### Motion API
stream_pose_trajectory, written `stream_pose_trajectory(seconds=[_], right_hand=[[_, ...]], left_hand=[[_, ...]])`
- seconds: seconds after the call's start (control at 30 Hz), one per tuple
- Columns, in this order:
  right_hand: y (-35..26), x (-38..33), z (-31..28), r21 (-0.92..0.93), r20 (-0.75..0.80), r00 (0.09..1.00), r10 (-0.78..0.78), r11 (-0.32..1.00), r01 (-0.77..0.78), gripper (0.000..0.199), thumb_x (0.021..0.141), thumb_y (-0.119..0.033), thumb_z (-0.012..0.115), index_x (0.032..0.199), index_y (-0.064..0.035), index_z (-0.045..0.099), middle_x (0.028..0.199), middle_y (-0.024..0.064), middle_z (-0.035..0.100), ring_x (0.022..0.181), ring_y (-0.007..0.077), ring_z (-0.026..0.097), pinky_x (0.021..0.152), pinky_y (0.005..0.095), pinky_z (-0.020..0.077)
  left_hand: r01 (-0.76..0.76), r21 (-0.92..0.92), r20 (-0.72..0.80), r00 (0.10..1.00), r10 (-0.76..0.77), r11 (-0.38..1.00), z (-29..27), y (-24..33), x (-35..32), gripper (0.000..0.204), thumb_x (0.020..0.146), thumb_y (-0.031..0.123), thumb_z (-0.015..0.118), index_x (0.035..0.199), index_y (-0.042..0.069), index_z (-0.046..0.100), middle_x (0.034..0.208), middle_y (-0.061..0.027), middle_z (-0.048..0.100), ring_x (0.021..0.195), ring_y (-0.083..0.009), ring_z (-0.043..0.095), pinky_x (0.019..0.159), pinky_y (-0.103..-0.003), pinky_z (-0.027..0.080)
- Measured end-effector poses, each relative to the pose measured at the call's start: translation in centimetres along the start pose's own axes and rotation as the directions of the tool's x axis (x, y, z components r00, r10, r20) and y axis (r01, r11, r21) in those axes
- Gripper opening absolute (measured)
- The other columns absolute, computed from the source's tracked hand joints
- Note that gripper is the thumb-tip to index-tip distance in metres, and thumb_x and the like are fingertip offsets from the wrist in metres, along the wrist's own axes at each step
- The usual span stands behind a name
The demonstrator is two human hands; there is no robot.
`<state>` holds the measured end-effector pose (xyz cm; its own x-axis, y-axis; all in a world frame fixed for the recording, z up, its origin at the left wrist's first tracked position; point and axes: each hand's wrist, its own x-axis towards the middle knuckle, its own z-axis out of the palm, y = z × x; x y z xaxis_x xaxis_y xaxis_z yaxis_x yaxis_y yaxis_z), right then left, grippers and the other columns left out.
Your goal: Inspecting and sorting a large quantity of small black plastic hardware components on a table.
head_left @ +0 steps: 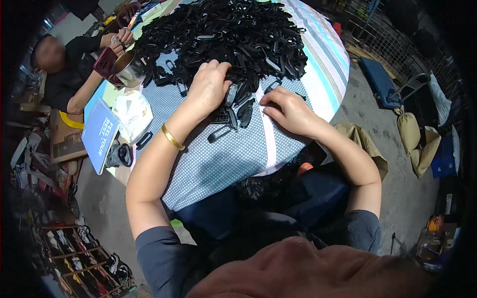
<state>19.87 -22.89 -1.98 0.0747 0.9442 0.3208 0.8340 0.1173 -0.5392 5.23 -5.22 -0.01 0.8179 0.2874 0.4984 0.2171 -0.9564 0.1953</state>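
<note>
A large heap of black plastic parts (238, 35), many of them long with a slot, covers the far half of the table. My left hand (209, 85) is at its near edge with bent fingers closed over the parts. What they hold is hidden. Several loose parts (245, 113) lie between my two hands, and a slotted piece (218, 133) rests nearer to me. To their right my right hand (289, 110) is closed, thumb and fingers drawn together; anything in them cannot be made out. Just beyond its knuckles lies another black part (273, 86).
A patterned cloth (218, 169) covers the round table. On its left are a metal cup (128, 68), a white plastic bag (131, 116), a blue notebook (101, 134) and a dark red phone (106, 63). A co-worker (74, 69) sits there. A blue platform cart (380, 82) stands right.
</note>
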Motion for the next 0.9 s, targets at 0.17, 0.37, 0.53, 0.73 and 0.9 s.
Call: stream_pose_trajectory(seconds=[0.17, 0.37, 0.53, 0.73, 0.9], right_hand=[[0.8, 0.5, -0.4, -0.108, -0.035, 0.999, 0.038, 0.993, -0.041, 0.019, 0.078, -0.011, 0.062, 0.094, -0.0013, 0.059, 0.09, 0.0147, 0.059, 0.082, 0.0314, 0.059, 0.073, 0.037, 0.0481], [-0.9, -0.5, -0.3, 0.413, 0.095, 0.978, 0.183, 0.887, -0.206, 0.021, 0.072, -0.008, 0.065, 0.092, -0.0013, 0.062, 0.076, 0.0126, 0.064, 0.07, 0.0267, 0.063, 0.068, 0.0323, 0.0504], [-0.3, -0.8, -0.7, 0.141, -0.073, 0.996, -0.058, 0.988, 0.068, 0.019, 0.075, -0.007, 0.067, 0.091, 0.0005, 0.06, 0.083, 0.0103, 0.057, 0.073, 0.0226, 0.061, 0.064, 0.0304, 0.0493], [-0.8, -0.7, -0.3, -0.149, -0.111, 0.981, -0.157, 0.979, 0.139, 0.018, 0.074, -0.01, 0.065, 0.09, -0.0014, 0.061, 0.081, 0.0131, 0.059, 0.072, 0.0289, 0.059, 0.062, 0.0361, 0.0483], [-1.1, -1.6, -1.2, -0.245, -0.126, 0.988, -0.087, 0.968, 0.054, 0.022, 0.075, -0.019, 0.066, 0.088, -0.0019, 0.062, 0.081, 0.0125, 0.059, 0.076, 0.0298, 0.058, 0.065, 0.0374, 0.0481]], left_hand=[[0.068, 0.06, -0.002, 0.998, -0.068, 0.996, -0.9, 0.1, -0.5, 0.027, 0.071, 0.004, 0.065, 0.097, -0.002, 0.059, 0.088, -0.0177, 0.055, 0.085, -0.0322, 0.053, 0.076, -0.039, 0.045], [0.02, -0.023, -0.136, 0.99, -0.023, 1.0, -2.7, -0.1, -1.2, 0.022, 0.073, 0.006, 0.067, 0.092, 0.0, 0.06, 0.082, -0.0126, 0.055, 0.082, -0.0277, 0.055, 0.073, -0.034, 0.045], [0.422, -0.613, 0.634, 0.767, 0.097, 0.669, -5.9, 3.4, -4.5, 0.02, 0.076, 0.007, 0.066, 0.094, 0.002, 0.058, 0.08, -0.0037, 0.053, 0.071, -0.0133, 0.052, 0.061, -0.025, 0.043], [-0.034, -0.51, 0.404, 0.872, 0.274, 0.86, -2.0, 3.9, -5.5, 0.022, 0.078, 0.014, 0.062, 0.093, 0.0, 0.056, 0.087, -0.0113, 0.056, 0.084, -0.0273, 0.051, 0.077, -0.034, 0.042], [-0.099, -0.413, 0.173, 0.968, 0.184, 0.905, 0.6, 2.4, -3.0, 0.02, 0.079, 0.012, 0.06, 0.094, -0.001, 0.056, 0.088, -0.013, 0.055, 0.084, -0.0271, 0.052, 0.074, -0.035, 0.044]])
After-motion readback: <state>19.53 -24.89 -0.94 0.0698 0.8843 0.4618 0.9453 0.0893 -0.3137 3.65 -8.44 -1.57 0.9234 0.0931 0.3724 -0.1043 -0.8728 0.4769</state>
